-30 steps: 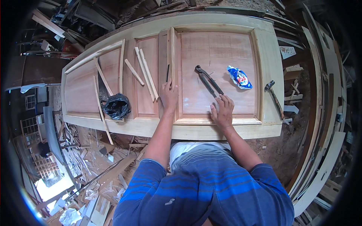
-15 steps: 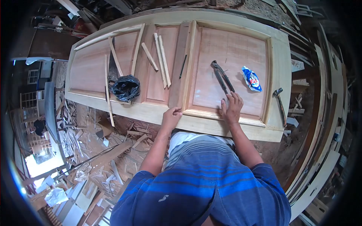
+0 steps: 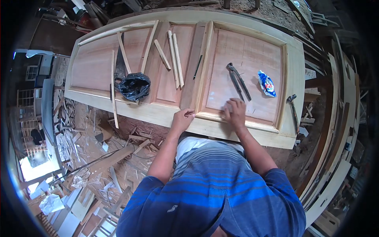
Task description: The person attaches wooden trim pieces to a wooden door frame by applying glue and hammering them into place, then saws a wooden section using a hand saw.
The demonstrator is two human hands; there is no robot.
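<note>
Here's the big panelled door [image 3: 188, 85], lying flat, with 1 black plastic bag [image 3: 134, 86] towards its left end! Left hand [image 3: 183, 120]: fingertips drawn narrow at the moulding's [image 3: 260, 126] lower corner, can't tell if they grip anything. Right hand [image 3: 235, 113]: fingers loosely curled, grasp unclear, just below the pincers' [image 3: 233, 79] handles. Hammer [image 3: 293, 110] at the right end, 1 blue-and-white packet [image 3: 267, 83] between those 2 tools!
</note>
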